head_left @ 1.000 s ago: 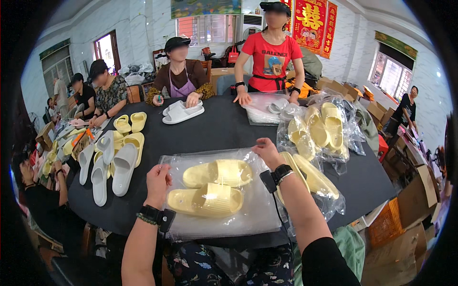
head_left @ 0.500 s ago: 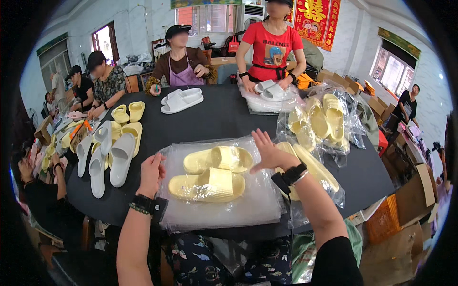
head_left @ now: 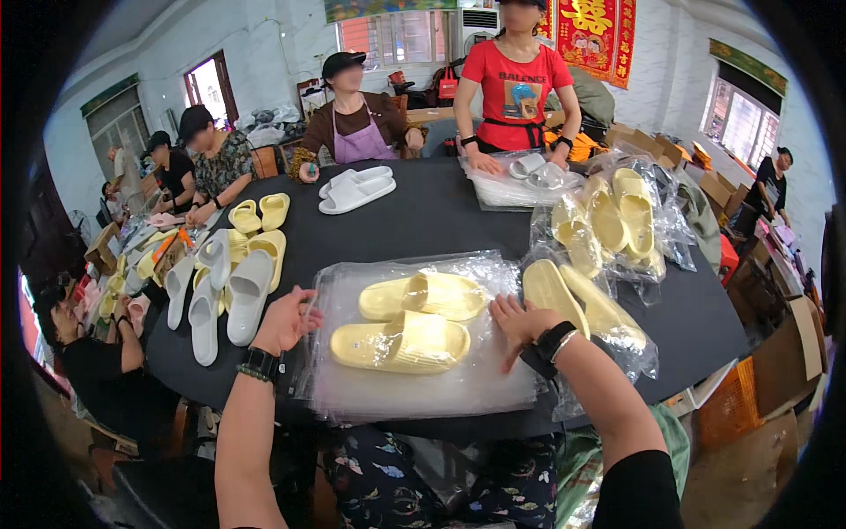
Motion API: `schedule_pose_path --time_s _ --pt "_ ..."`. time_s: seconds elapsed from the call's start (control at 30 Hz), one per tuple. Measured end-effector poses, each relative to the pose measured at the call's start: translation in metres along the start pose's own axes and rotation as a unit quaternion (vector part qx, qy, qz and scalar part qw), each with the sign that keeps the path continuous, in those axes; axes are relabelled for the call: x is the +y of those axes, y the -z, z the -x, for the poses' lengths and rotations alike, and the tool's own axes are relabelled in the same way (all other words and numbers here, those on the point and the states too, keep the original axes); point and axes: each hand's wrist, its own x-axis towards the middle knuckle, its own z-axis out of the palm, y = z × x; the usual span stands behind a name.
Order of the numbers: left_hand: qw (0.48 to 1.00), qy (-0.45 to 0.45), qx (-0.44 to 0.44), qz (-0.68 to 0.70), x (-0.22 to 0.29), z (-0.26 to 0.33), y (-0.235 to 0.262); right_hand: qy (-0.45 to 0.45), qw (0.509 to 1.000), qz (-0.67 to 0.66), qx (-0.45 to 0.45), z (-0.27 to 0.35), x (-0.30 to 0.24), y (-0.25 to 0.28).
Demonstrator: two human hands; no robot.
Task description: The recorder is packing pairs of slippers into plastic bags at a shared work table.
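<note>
Two pale yellow slippers [head_left: 401,342] lie side by side under shiny clear film, inside a plastic bag [head_left: 493,375] on top of a flat stack of similar bags. At the stack's left edge is my left hand [head_left: 286,321], its fingers apart and touching or just over the film; exact contact is unclear. My right hand [head_left: 523,324] lies open on the bag, just right of the slippers, with fingers stretched toward them. Beside that hand, another bagged yellow pair [head_left: 555,295] rests on the black table [head_left: 423,225].
Bagged yellow slippers [head_left: 608,212] are heaped at the back right. Loose grey slippers [head_left: 249,295] and yellow slippers [head_left: 275,212] lie to the left. A white pair [head_left: 357,189] sits at the far side. Across the table, a person in red [head_left: 520,88] handles bagged slippers.
My right hand has come down from above onto the bag's right side. My left hand's fingers have loosened from their closed pose at the left edge. The view has shifted slightly.
</note>
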Motion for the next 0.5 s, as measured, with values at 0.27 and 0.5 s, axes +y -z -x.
schedule_pose_path --time_s 0.27,0.5 --pt "0.907 -0.064 -0.193 -0.369 0.009 0.016 -0.004 -0.015 1.000 0.000 -0.015 0.001 -0.008 0.000" --pt "0.919 -0.107 -0.350 -0.149 0.026 0.007 -0.029 -0.023 0.999 -0.015 -0.016 0.006 -0.012 0.004"
